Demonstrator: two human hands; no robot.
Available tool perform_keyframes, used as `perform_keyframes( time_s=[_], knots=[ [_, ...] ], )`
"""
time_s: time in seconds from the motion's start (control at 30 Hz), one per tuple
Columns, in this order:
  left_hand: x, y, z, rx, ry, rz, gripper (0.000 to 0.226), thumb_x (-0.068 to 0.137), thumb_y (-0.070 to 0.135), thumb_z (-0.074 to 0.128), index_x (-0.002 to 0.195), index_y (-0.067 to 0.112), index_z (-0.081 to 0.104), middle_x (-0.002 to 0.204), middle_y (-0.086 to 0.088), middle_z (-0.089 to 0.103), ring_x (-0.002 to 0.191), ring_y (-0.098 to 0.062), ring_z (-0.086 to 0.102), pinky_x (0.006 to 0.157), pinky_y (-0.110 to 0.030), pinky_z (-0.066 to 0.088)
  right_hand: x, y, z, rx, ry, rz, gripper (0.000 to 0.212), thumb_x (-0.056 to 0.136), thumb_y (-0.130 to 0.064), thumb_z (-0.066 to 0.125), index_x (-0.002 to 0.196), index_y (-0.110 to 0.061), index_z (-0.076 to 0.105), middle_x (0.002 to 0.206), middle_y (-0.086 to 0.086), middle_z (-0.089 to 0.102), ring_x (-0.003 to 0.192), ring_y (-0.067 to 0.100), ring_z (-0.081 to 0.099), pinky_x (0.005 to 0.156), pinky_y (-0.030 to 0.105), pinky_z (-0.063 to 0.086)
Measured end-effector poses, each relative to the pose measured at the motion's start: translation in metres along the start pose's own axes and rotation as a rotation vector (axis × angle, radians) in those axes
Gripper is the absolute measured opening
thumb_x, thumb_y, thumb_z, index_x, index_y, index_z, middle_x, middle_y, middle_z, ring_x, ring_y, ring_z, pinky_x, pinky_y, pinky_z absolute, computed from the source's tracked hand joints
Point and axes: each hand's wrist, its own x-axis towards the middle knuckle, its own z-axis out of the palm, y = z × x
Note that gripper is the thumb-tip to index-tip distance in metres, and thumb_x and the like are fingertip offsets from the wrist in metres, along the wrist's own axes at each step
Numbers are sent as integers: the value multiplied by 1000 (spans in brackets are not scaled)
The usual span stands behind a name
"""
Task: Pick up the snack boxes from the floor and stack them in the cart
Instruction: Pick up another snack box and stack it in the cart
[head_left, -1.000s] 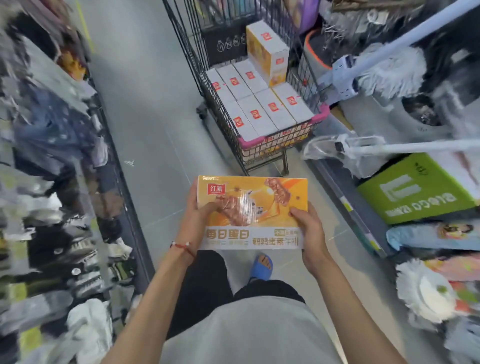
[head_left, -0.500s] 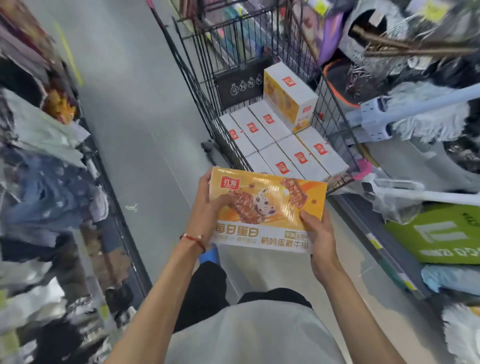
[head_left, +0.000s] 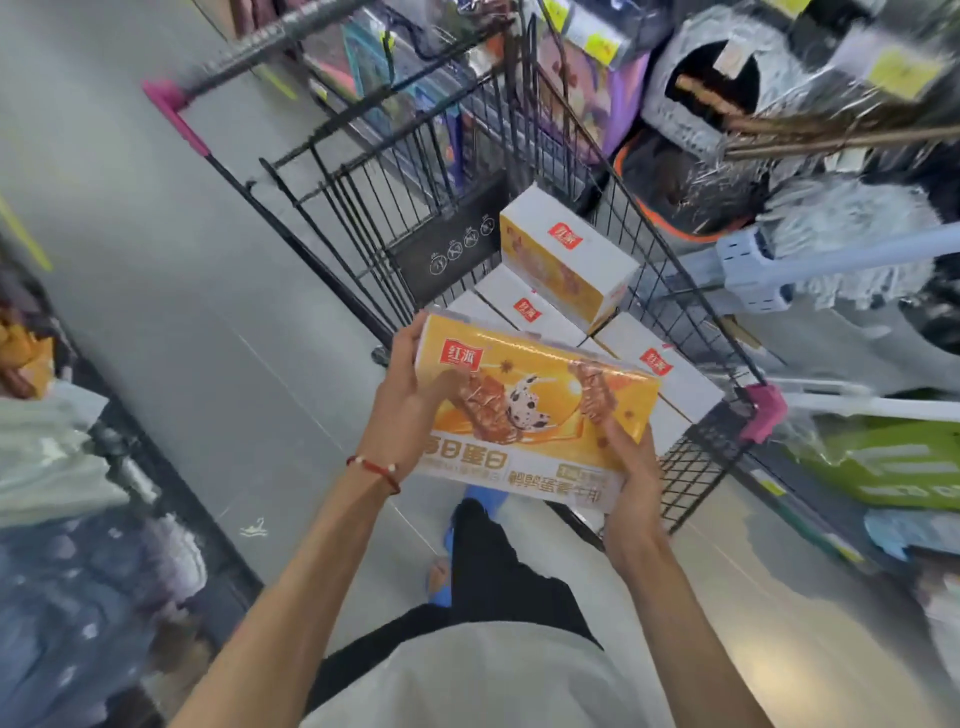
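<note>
Grey aisle floor (head_left: 156, 312); hands (head_left: 410, 400) grip snack box (head_left: 535, 395), seemingly over cart (head_left: 363, 208).

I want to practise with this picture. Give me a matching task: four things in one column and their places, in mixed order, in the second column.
Things:
1. held snack box
2. top box
3. red bracelet
4. green carton

Places:
a. round the left wrist
b. outside the cart, on its right
c. between left hand and right hand
d. on the lower boxes in the cart

Pairs: 1-c, 2-d, 3-a, 4-b
</note>
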Motion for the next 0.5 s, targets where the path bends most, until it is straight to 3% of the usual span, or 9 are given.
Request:
perform_keyframes(
  time_s=[0.17, 0.23, 0.33, 0.4, 0.47, 0.5],
  knots=[
    [80, 24, 2, 34, -93, -22, 78, 83, 45, 65, 152, 29, 33, 124, 6, 70, 112, -17, 68, 104, -52, 48, 56, -27, 28, -29, 24, -3, 66, 89, -45, 68, 147, -21, 50, 135, 12, 69, 121, 37, 67, 100, 55, 54],
    [109, 27, 6, 3, -114, -61, 81, 80, 55, 69, 150, 29, 38, 127, 6, 69, 116, -18, 66, 106, -52, 46, 72, -39, 36, -59, 64, -3, 78, 83, -57, 75, 148, -22, 48, 136, 12, 67, 124, 36, 65, 107, 59, 49],
    [139, 31, 9, 46, -95, -136, 90, 73, 77, 66, 148, 34, 41, 131, 11, 65, 121, -12, 62, 109, -46, 44, 93, -45, 46, -53, 119, 29, 95, 71, -70, 80, 146, -25, 44, 138, 7, 67, 128, 28, 63, 111, 54, 45],
    [159, 28, 8, 82, -97, -170, 81, 75, 77, 64, 142, 35, 48, 128, 12, 66, 117, -10, 64, 106, -42, 47, 107, -42, 53, -50, 154, 76, 71, 77, -65, 76, 134, -36, 46, 136, 7, 67, 126, 24, 65, 104, 46, 49],
    [182, 23, 7, 71, -96, -189, 54, 87, 60, 64, 133, 33, 55, 119, 9, 70, 109, -10, 67, 97, -35, 52, 122, -36, 61, -31, 189, 127, 43, 81, -57, 69, 114, -50, 43, 133, 3, 68, 121, 19, 66, 89, 31, 48],
    [193, 20, 6, 62, -87, -180, 41, 94, 47, 62, 129, 28, 56, 113, 8, 69, 103, -7, 67, 91, -29, 53, 129, -34, 64, -23, 214, 153, 41, 80, -54, 69, 111, -49, 42, 132, 0, 67, 119, 17, 67, 86, 28, 47]
  ],
)
